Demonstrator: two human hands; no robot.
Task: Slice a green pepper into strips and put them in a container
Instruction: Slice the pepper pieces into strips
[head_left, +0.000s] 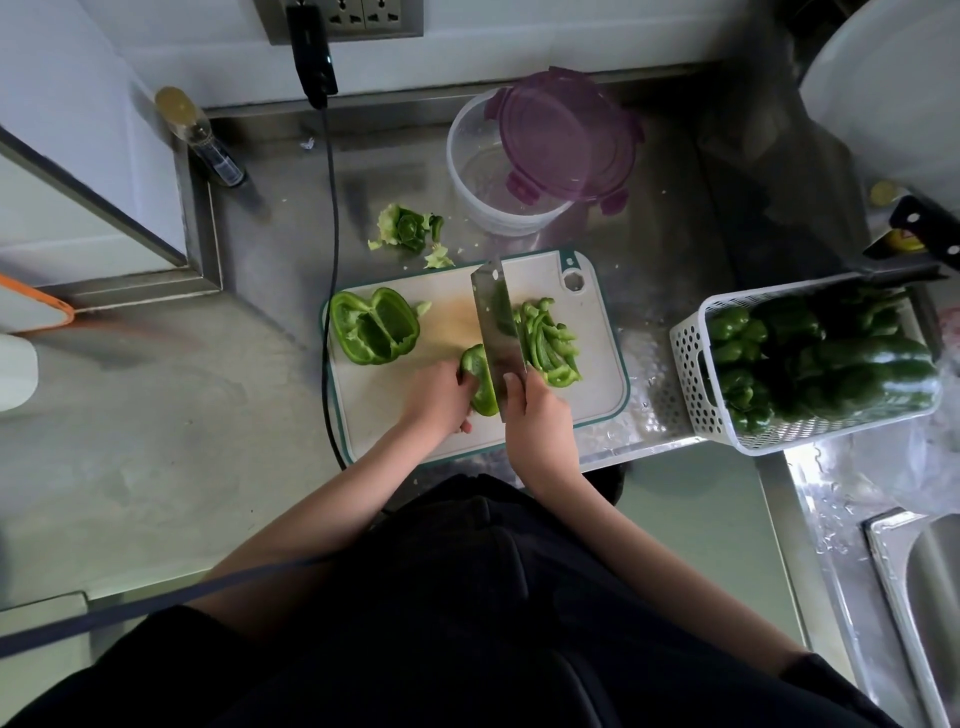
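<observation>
At the centre of the frame a pepper piece (480, 382) is held down on the cutting board (395, 410) by the left hand (439, 397), whose fingers are curled over its left side. The cleaver (497, 332) is gripped by the right hand (537, 415), closed round the handle, with the blade set against the right edge of the piece. Just right of the blade a heap of cut strips (548, 340) is piled on the board. An uncut pepper half (375, 325) is seen at the board's upper left, hollow side up.

The container (470, 176) is found at the upper centre, well apart from the strips — its purple lid (569, 137) is laid askew across the rim, so part of the mouth is covered. A basket of whole peppers (810, 358) is placed at the right.

The piece is judged light, crisp and springy, with glossy skin likely to slide under pressure; it is best pinned from above, fingertips tucked back from the blade. The strips are judged limp and loose — better scooped as a bunch than lifted singly.
</observation>
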